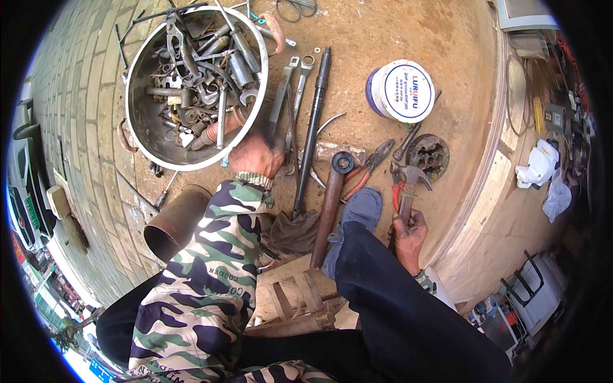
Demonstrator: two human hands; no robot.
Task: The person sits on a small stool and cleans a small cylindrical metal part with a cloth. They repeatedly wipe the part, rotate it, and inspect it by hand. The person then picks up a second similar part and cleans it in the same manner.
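My right hand (410,233) is closed round the handle of a claw hammer (410,173), whose head lies beside a dark toothed gear (428,157). Smeared by motion, my left hand (257,155) is at the near right rim of a round metal basin (130,105) full of sockets, wrenches and loose parts. A dark, blurred flat tool (276,118) lies against its fingers; whether they grip it I cannot tell. Just right of this hand are a combination wrench (299,96) and a long dark bar (313,121).
Red-handled pliers (370,169) and a rusty pipe-handled tool (329,214) lie before my shoe (363,207). A white-lidded tub (403,91) stands at the far right. A rusty metal cylinder (179,220) and a grey rag (290,231) sit near my left sleeve.
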